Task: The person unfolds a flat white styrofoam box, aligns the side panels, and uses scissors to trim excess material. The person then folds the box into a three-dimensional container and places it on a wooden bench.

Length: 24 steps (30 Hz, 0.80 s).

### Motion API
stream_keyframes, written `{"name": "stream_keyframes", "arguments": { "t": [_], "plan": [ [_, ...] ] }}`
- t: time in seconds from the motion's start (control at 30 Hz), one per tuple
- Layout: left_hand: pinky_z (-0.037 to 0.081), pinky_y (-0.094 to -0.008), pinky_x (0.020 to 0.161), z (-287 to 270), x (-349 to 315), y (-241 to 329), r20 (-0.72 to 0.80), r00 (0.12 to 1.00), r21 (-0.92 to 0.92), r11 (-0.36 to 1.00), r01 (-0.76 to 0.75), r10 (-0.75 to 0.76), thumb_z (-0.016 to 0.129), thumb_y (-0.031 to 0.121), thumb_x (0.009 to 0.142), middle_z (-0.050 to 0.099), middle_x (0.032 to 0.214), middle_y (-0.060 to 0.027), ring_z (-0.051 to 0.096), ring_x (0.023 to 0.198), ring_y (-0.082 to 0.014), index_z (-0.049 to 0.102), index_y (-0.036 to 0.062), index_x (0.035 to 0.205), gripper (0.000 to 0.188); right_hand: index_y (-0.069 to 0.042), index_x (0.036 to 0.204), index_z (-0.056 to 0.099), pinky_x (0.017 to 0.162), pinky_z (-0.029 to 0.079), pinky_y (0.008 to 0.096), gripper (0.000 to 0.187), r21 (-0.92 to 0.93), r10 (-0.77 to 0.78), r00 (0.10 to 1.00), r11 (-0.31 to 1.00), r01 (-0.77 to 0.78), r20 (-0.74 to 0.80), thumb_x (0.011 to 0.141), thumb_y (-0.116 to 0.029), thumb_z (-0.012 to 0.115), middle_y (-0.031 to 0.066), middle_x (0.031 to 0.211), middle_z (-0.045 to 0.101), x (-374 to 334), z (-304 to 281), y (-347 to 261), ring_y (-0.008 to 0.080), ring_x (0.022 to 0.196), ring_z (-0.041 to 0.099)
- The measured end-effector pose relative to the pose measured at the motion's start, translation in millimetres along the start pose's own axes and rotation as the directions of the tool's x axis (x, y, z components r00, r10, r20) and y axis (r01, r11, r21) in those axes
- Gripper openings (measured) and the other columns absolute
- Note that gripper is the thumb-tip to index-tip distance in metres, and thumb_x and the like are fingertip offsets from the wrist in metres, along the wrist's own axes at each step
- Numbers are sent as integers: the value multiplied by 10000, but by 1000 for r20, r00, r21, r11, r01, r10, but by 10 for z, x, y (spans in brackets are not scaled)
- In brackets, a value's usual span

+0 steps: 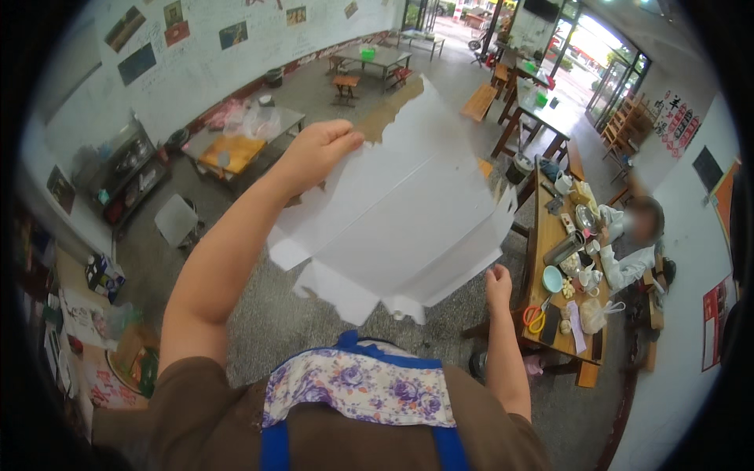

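A large sheet of white cardboard (pixel 393 212), looking like an opened-out box with folds and cut flaps, hangs in front of me. Its upper left edge is ragged and brown. At that upper left edge, my left hand (pixel 326 151) pinches the sheet between thumb and fingers. Just below the sheet's lower right corner is my right hand (pixel 498 287), its fingers curled closed. A narrow gap seems to part it from the cardboard, and what its fingers hold, if anything, is hidden. I wear a floral apron (pixel 357 385) with blue straps.
To the right, a wooden table (pixel 542 259) bears orange-handled scissors (pixel 536 316), a pale blue bowl (pixel 552 279), bags and cups. A person (pixel 632 243) sits behind it. At the left stand a table with plastic bags (pixel 259 122), a grey stool (pixel 177 220) and a dark shelf (pixel 129 169).
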State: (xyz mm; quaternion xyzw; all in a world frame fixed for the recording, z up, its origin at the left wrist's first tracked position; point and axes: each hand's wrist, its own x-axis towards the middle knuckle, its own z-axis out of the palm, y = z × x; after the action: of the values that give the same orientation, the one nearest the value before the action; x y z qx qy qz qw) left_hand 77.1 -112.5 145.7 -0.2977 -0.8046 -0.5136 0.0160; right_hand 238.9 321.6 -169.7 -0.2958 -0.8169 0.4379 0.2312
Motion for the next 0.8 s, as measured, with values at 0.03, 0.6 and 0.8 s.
{"name": "stream_keyframes", "arguments": {
  "t": [0.03, 0.6, 0.8],
  "plan": [
    [397, -264, 479, -44, -12, 45, 8, 999, 70, 997, -36, 35, 566, 255, 971, 513, 654, 12, 459, 544, -68, 581, 52, 812, 258, 25, 1229, 571, 939, 475, 363, 366, 51, -164, 984, 985, 167, -67, 915, -151, 634, 167, 1145, 637, -6, -43, -403, 272, 1071, 614],
    [438, -435, 639, 290, -6, 393, 371, 857, 465, 726, -506, 359, 621, 317, 931, 591, 739, -148, 585, 731, -352, 552, 56, 807, 298, 27, 1416, 393, 959, 494, 358, 758, 644, -440, 637, 756, -119, 634, 760, -93, 753, 166, 1276, 613, -82, -665, -2408, 229, 1127, 621],
    [435, -449, 670, 328, 249, 286, 478, 790, 308, 770, -560, 383, 597, 327, 939, 571, 761, -183, 574, 743, -370, 559, 18, 836, 328, 22, 1204, 610, 846, 485, 299, 412, 538, -269, 696, 820, -197, 666, 843, -140, 725, 66, 1070, 675, -485, -273, -2135, 149, 955, 625]
  ]
}}
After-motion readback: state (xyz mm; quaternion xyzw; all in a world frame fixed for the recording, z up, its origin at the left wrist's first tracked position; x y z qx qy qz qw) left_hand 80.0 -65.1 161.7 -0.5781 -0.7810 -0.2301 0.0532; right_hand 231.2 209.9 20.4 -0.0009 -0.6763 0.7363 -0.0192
